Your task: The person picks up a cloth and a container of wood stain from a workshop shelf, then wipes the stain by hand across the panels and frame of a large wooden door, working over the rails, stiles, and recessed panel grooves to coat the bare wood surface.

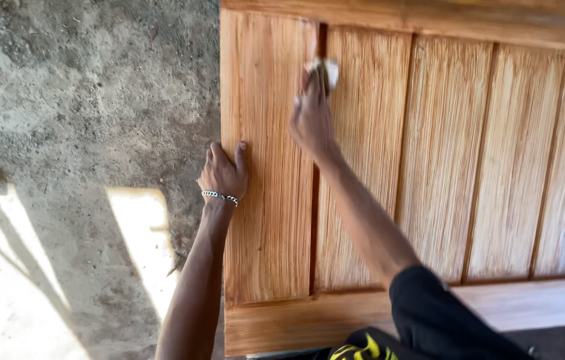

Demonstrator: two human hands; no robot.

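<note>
A large wooden door panel [429, 160] with vertical grooved boards and a plain frame lies flat before me. My left hand [224, 172], with a metal chain bracelet on the wrist, rests on the panel's left edge, fingers curled over the frame board. My right hand [310, 117] reaches farther up and presses a small pale cloth or pad [326, 69] into the dark groove between the left frame board and the first grooved board. The hand covers most of the pad.
Rough grey concrete floor [82, 100] lies left of the panel, with bright sunlight patches [137, 233] at lower left. A black sleeve [436, 313] and black and yellow clothing [362, 348] show at the bottom edge.
</note>
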